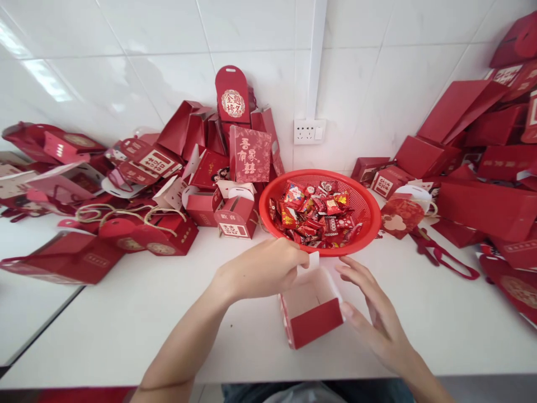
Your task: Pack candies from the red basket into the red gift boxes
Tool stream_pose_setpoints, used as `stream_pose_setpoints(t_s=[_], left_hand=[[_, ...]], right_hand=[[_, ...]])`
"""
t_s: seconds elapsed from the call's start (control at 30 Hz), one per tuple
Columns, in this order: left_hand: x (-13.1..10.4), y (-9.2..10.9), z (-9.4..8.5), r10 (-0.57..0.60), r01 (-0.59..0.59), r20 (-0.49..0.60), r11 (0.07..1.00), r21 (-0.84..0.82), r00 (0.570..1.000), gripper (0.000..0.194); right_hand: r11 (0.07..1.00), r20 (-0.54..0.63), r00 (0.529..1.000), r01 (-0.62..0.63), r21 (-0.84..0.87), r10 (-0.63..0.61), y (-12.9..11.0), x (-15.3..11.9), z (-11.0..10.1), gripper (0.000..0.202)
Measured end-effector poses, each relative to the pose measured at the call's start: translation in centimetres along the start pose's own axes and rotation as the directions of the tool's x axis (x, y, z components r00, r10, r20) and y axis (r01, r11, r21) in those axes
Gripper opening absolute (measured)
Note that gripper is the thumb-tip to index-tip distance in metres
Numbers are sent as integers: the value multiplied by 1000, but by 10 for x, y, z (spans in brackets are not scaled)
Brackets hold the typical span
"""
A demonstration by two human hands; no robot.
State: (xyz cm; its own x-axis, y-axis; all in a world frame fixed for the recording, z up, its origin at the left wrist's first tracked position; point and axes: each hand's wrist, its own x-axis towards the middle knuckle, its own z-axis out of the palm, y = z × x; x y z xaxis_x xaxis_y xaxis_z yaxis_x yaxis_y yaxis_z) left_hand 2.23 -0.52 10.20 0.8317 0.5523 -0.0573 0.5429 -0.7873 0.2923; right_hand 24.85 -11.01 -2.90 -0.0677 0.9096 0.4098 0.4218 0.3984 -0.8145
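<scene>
A red paper gift box [316, 324] stands on the white table in front of me, its top open and its pale inside showing nothing in it. My left hand [268, 268] is bent over the box's back left edge, with curled fingers pinching around a white flap; the fingertips are partly hidden. At the right side, my right hand [373, 313] has its fingers apart, the thumb by the box's front right corner. Just behind both hands sits a red plastic basket [371, 232] of wrapped candies [312, 215].
Folded red gift boxes [237, 218] are heaped at the left, some with rope handles. More red boxes [486, 207] pile up at the right, beside a dark red ribbon handle [457, 271]. A tiled wall with a socket [309, 132] rises behind the table [235, 347].
</scene>
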Motion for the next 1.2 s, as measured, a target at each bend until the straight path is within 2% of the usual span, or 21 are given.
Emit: stream_pose_setpoints(t_s=[0.17, 0.23, 0.37, 0.4, 0.47, 0.57, 0.7, 0.8, 1.0, 1.07, 1.2], left_hand=[[3, 6, 3, 13, -14, 38, 1000, 15, 999, 24], [3, 9, 4, 20, -21, 40, 1000, 20, 999, 23], [0, 11, 5, -30, 28, 92, 999, 16, 995, 8], [-2, 11, 5, -58, 57, 108, 998, 13, 992, 10], [-6, 9, 5, -106, 107, 145, 994, 5, 984, 28], [-10, 6, 5, -151, 150, 206, 988, 18, 967, 50], [-11, 3, 5, -187, 193, 280, 981, 5, 942, 64], [-9, 1, 8, -207, 222, 319, 975, -10, 925, 70], [-2, -5, 13, -238, 258, 358, 966, -9, 903, 74], [-1, -8, 13, -249, 277, 344, 960, -33, 905, 72], [0, -15, 12, -274, 319, 305, 942, -107, 912, 72]], right_hand=[[989, 30, 999, 30, -142, -26, -23, -4, 7, 53], [985, 38, 999, 5, -175, 2, -27, -5, 8, 50], [988, -5, 995, -98, -118, 98, -30, -7, 4, 19], [990, -15, 994, -110, -90, 109, -30, -7, 1, 20], [992, -7, 993, -120, -49, 119, -28, -8, -7, 27], [989, 94, 984, -150, -11, 150, -22, -10, -24, 17], [956, 223, 936, -290, 52, 272, -9, -16, -43, 81], [906, 303, 878, -413, 90, 370, -1, -21, -47, 102], [823, 328, 812, -549, 148, 482, 6, -34, -33, 125], [813, 292, 814, -560, 159, 503, 7, -36, -27, 128], [825, 221, 829, -548, 140, 514, 2, -30, -19, 116]])
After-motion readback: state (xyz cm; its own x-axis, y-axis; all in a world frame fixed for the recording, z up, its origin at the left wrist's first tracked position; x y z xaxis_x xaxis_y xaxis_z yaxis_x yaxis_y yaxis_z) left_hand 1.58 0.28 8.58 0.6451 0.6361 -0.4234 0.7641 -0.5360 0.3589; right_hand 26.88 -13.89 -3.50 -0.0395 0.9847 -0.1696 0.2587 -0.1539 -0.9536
